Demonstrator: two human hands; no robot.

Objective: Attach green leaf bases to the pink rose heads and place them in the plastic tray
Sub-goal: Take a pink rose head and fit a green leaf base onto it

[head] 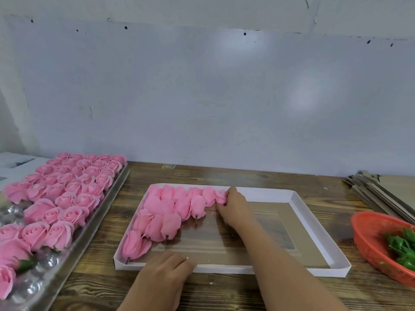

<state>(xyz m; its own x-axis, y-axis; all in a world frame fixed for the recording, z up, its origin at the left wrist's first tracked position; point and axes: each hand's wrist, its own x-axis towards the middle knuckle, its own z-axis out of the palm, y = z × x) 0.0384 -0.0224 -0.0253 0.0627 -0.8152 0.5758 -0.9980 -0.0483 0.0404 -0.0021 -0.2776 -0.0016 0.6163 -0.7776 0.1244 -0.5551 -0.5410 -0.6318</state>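
Wood-grain surface (224, 295) stood against a pale wall (202, 97). One white tray (298, 218) held about fifteen pink roses (170, 223). Right hand (233, 207) pinched the end rose (221, 196); left hand (166, 268) lay flat on the tray's near rim.

The rose heads (170, 212) in the white box (318, 230) are pink, like those on the silver tray (67, 261). The desk (224, 292) has brown wood grain. An orange-red mesh basket (368, 241) holds green leaf bases (402, 248). The wall (202, 97) is pale grey-blue.

Between the hands: box (296, 199), roses (170, 212) in its left part. Left of left hand (167, 269): tray (74, 241). Right of right hand (233, 205): basket (368, 241) (leaf bases (402, 245) inside).
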